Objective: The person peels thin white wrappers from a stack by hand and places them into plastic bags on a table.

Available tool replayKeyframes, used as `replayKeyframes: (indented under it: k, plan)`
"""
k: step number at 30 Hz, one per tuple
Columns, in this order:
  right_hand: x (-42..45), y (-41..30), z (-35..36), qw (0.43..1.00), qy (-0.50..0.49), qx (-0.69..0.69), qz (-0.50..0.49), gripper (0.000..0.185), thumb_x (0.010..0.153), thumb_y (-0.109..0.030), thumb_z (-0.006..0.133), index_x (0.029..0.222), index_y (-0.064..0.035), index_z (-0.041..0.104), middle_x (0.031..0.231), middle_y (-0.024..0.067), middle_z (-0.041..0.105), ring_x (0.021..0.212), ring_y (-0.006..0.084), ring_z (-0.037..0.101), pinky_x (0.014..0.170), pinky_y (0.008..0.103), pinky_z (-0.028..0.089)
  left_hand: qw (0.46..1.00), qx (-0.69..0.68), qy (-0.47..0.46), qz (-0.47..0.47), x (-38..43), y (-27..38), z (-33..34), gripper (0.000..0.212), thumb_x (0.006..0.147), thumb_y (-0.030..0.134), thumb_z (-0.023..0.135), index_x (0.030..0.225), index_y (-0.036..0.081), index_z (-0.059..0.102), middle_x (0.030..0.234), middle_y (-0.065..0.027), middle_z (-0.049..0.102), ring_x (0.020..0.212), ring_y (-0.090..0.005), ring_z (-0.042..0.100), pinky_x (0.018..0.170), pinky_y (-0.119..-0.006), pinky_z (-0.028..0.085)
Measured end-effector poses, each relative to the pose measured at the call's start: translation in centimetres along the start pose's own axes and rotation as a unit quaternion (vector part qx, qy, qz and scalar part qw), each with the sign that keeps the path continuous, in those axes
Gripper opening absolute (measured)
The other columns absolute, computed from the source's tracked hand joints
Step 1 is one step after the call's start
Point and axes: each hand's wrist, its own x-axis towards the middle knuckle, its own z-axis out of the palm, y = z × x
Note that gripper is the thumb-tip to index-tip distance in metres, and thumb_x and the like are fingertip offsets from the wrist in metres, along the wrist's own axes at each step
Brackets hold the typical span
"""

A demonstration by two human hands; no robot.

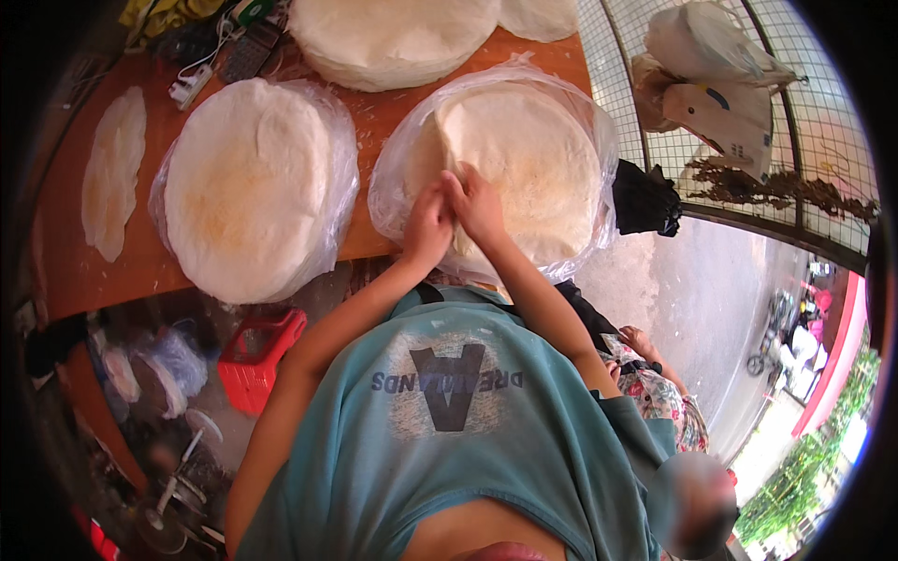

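A stack of thin, round, pale flatbread-like sheets (533,161) lies in a clear plastic bag (393,161) on the table before me. The top sheet's left edge is raised and partly turned back. On that edge my right hand (477,207) grips with thumb and fingers. My left hand (428,228) meets it there with curled fingers; whether it pinches the sheet is hidden. To the left is a second stack of round sheets (245,189), also on plastic.
The wooden table (165,277) also bears a larger stack (393,35), a loose strip of sheet (114,175) and a power strip (189,88). Below stands a red plastic basket (259,357). A wire mesh (828,91) borders the right side; another person (659,393) is at my right.
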Motion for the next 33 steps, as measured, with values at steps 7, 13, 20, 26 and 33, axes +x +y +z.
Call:
replayKeyframes:
  k: [7, 13, 20, 26, 33]
  plan:
    - [2.9, 6.9, -7.6, 0.874, -0.091, 0.395, 0.269, 0.026, 0.083, -0.026, 0.064, 0.095, -0.0027, 0.066, 0.069, -0.0037, 0.060, 0.055, 0.0040, 0.048, 0.048, 0.0223, 0.037, 0.998, -0.026, -0.061, -0.016, -0.1, 0.8, -1.7, 0.030, 0.080, 0.007, 0.058, 0.110, 0.002, 0.058, 0.105, -0.0116, 0.057, 0.090, -0.0275, 0.057, 0.080, -0.034, 0.045]
    - [2.2, 0.6, -26.0, 0.886, 0.054, 0.404, 0.223, 0.030, 0.086, -0.022, 0.061, 0.104, 0.0011, 0.061, 0.089, 0.0087, 0.066, 0.077, 0.0156, 0.065, 0.070, 0.0274, 0.053, 0.977, 0.096, -0.007, -0.192, 1.3, -4.1, -3.0, 0.046, 0.076, 0.013, 0.062, 0.119, 0.003, 0.051, 0.114, -0.0167, 0.051, 0.109, -0.0331, 0.048, 0.095, -0.041, 0.037]
    - [-0.2, -9.1, -36.5, 0.908, 0.170, 0.343, 0.170, 0.035, 0.087, -0.022, 0.058, 0.113, 0.0016, 0.055, 0.094, 0.0115, 0.065, 0.080, 0.0181, 0.065, 0.071, 0.0272, 0.052, 0.867, -0.347, -0.151, -0.324, 3.3, -3.9, 3.0, 0.043, 0.088, 0.027, 0.057, 0.123, 0.003, 0.047, 0.106, -0.0054, 0.055, 0.087, -0.0138, 0.059, 0.075, -0.028, 0.049]
    - [-2.7, -12.1, -36.8, 0.887, 0.262, 0.366, 0.107, 0.037, 0.091, -0.024, 0.055, 0.115, 0.0033, 0.055, 0.101, 0.0116, 0.064, 0.088, 0.0162, 0.063, 0.077, 0.0276, 0.051, 0.785, -0.381, -0.371, -0.319, 3.6, 2.4, 8.0, 0.059, 0.091, 0.039, 0.054, 0.136, 0.005, 0.036, 0.126, -0.0104, 0.050, 0.115, -0.0202, 0.049, 0.094, -0.035, 0.042]
    - [-4.1, -10.3, -36.3, 0.854, 0.240, 0.457, 0.067, 0.037, 0.093, -0.025, 0.051, 0.115, 0.0055, 0.055, 0.104, 0.0134, 0.063, 0.090, 0.0170, 0.062, 0.079, 0.0286, 0.050, 0.632, -0.591, -0.333, -0.375, 4.7, 9.1, 7.4, 0.062, 0.087, 0.040, 0.061, 0.135, 0.006, 0.038, 0.130, -0.0077, 0.049, 0.123, -0.0198, 0.045, 0.100, -0.036, 0.037]
